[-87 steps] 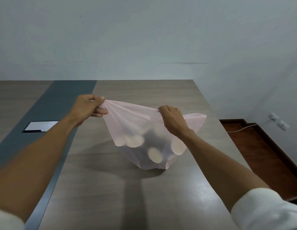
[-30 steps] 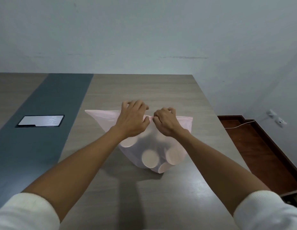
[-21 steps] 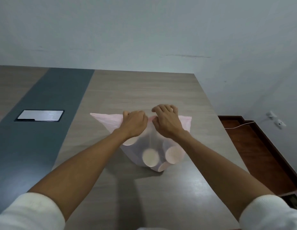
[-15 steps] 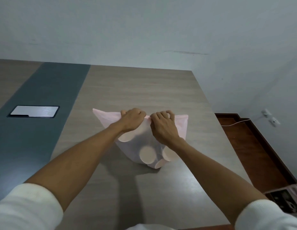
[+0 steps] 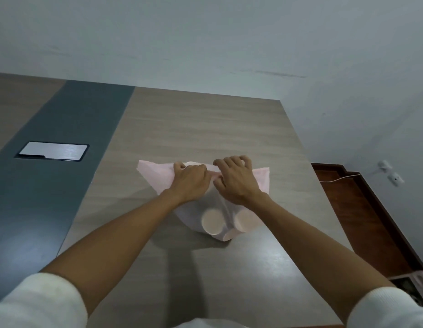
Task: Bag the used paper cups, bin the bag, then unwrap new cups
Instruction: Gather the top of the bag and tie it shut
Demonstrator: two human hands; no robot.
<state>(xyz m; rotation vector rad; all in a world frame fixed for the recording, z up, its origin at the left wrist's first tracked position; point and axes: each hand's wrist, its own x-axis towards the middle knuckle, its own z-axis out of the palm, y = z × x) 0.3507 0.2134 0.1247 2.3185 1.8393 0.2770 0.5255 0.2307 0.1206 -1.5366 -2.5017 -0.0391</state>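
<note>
Thin translucent pink plastic bag point(image 5: 156, 179) w/ round paper cups point(image 5: 213, 221) inside sits mid wooden table point(image 5: 205, 129). Left hand point(image 5: 190, 183) and right hand point(image 5: 236, 183) both pinch its gathered mouth. Looks light, floppy, slippery; cups crushable, so grip the neck, not the body.

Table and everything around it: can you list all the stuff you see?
Plastic bag: one, pale pink, see-through, middle of table.
Paper cups: at least three show, pale, inside the bag.
Table: one, light wood with a dark grey strip on the left.
Panel: one, silvery, set in the grey strip.
Wall sockets: two, white, right wall, with a white cable.
Left hand: gripping bag top.
Right hand: gripping bag top.
</note>
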